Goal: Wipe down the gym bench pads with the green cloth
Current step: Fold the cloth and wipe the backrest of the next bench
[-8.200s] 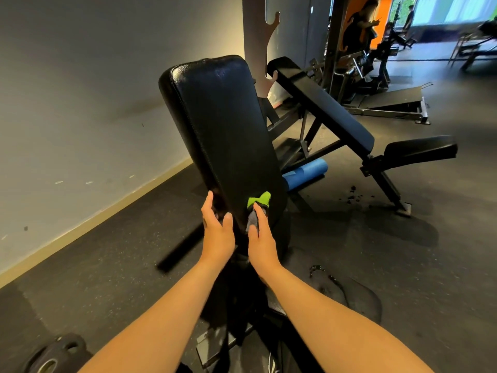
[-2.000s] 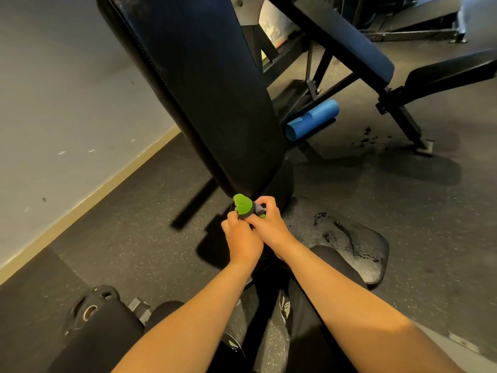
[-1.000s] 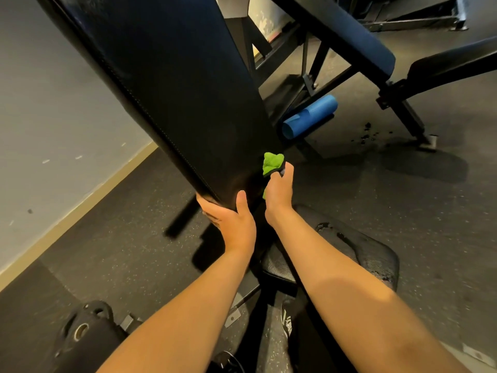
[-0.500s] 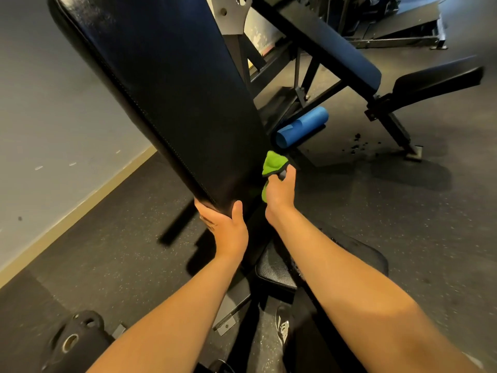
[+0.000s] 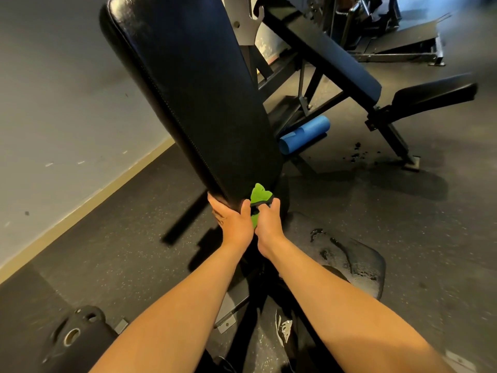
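At the glossy black back pad's lower end, left hand grips its edge; right hand clutches the crumpled green cloth.

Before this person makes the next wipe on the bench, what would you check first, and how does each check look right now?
1. Grip of right hand on green cloth: ok.
2. Steadying left hand on back pad, at its lower edge: ok.
3. Flat contact of cloth with pad: cannot tell.
4. Dry seat pad: not ok, wet streaks show.
5. Whole back pad wiped: cannot tell.
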